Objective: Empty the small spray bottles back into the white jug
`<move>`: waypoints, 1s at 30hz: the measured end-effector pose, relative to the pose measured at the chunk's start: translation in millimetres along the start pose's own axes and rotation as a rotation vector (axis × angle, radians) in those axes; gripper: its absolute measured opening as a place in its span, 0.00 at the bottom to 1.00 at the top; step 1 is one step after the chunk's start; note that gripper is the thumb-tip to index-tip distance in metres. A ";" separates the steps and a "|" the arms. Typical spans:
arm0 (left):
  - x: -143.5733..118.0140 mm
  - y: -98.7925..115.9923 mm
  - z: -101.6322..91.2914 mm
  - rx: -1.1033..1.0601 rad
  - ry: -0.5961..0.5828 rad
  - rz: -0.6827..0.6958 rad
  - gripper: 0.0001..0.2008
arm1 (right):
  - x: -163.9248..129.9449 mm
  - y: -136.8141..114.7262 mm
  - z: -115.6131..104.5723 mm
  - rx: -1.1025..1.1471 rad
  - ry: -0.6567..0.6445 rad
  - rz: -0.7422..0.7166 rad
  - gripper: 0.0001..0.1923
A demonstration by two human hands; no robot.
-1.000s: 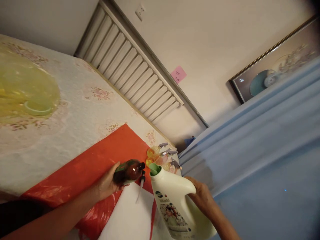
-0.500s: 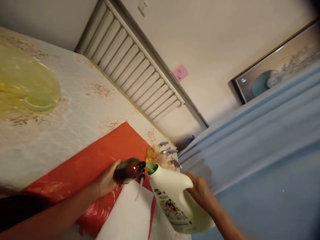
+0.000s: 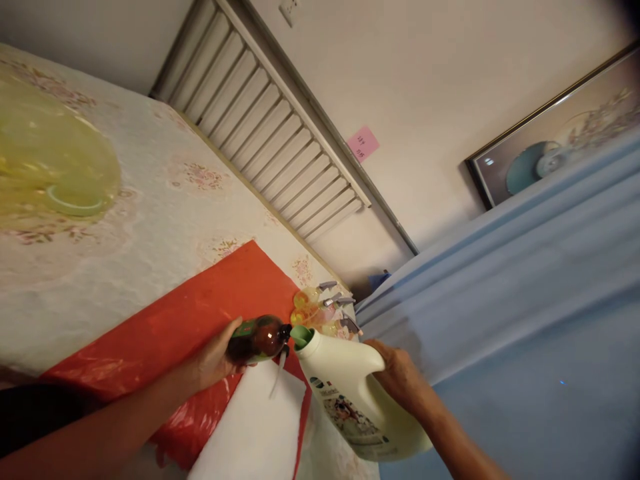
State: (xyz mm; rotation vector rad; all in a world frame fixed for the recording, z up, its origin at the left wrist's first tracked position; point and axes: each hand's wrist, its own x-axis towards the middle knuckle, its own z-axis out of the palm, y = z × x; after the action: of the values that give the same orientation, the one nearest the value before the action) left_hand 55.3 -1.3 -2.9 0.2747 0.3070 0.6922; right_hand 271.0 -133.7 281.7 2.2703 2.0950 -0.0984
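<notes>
My left hand (image 3: 226, 353) is closed around a dark brown bottle (image 3: 264, 339), tilted so that its narrow neck points right. My right hand (image 3: 400, 373) grips the handle of a large pale cream detergent jug (image 3: 345, 380) with a printed label. The jug's green spout (image 3: 301, 335) is right at the bottle's mouth; whether they touch, and whether liquid flows, I cannot tell. Just below the bottle neck a pump top with a thin tube (image 3: 280, 373) shows. A red plastic sheet (image 3: 200, 300) and a white sheet (image 3: 255, 420) lie underneath.
Several clear spray bottles (image 3: 315, 307) with grey triggers stand behind the jug spout. A yellow translucent bag (image 3: 55, 153) rests on the flowered tablecloth (image 3: 160, 220) at left. Beyond the table edge are a radiator (image 3: 275, 127) and a blue bed cover (image 3: 525, 320).
The view has shifted very slightly. Both hands keep hold of the bottle and the jug, with the spout still at the bottle's mouth.
</notes>
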 end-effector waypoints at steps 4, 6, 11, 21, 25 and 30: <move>1.3 -0.8 -0.6 0.007 -0.012 0.002 0.30 | 0.3 1.5 -1.8 -0.026 -0.012 -0.008 0.14; 1.2 -0.5 -0.2 0.009 -0.020 0.001 0.30 | 0.2 2.5 -2.4 -0.043 -0.016 -0.012 0.15; -0.7 -0.3 0.1 0.042 -0.027 -0.012 0.31 | 0.3 1.1 -4.2 -0.085 -0.016 -0.003 0.15; 1.9 -2.6 -2.9 0.039 0.001 -0.021 0.32 | 0.3 -7.3 -11.0 -0.117 -0.032 0.030 0.15; 0.5 -1.9 -0.7 0.033 0.023 -0.032 0.29 | -0.2 -10.4 -13.4 -0.107 -0.050 0.025 0.16; -3.0 -0.4 4.5 0.034 0.043 -0.033 0.29 | 0.6 -9.1 -14.4 -0.126 -0.058 0.034 0.14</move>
State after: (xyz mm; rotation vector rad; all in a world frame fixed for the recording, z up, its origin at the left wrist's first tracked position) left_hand 55.0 -4.2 1.6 0.2872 0.3636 0.6609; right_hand 262.1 -131.3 296.1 2.2026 1.9742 -0.0296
